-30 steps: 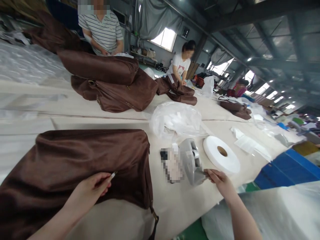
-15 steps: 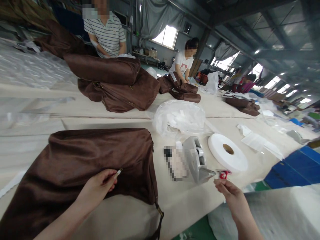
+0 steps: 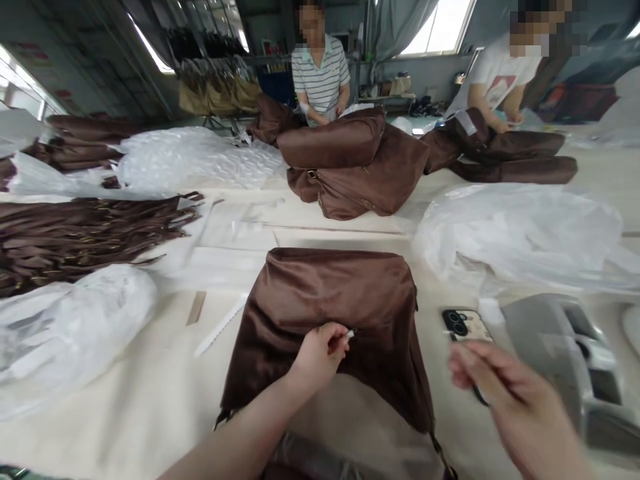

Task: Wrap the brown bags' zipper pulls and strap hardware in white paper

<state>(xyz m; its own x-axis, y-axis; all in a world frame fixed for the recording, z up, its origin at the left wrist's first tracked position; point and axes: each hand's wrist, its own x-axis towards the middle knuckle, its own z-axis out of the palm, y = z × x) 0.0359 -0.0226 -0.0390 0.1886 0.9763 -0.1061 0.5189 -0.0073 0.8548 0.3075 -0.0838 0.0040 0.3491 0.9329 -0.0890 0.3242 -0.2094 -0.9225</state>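
Pinched right hand (image 3: 515, 393) has moved near phone (image 3: 470, 323); left hand (image 3: 321, 353) pinches tab (image 3: 351, 334).

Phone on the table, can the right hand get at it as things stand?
Probably yes. The right hand is beside the phone, partly overlapping it in view, and nothing seems to cover the camera end. The fingers may be pinching something small, which could hinder a grip.

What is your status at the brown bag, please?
Left hand pinching small white piece at brown bag. Right hand near phone, thin pale strip in fingers, blurred. Bag lying on table; left forearm partly over it.
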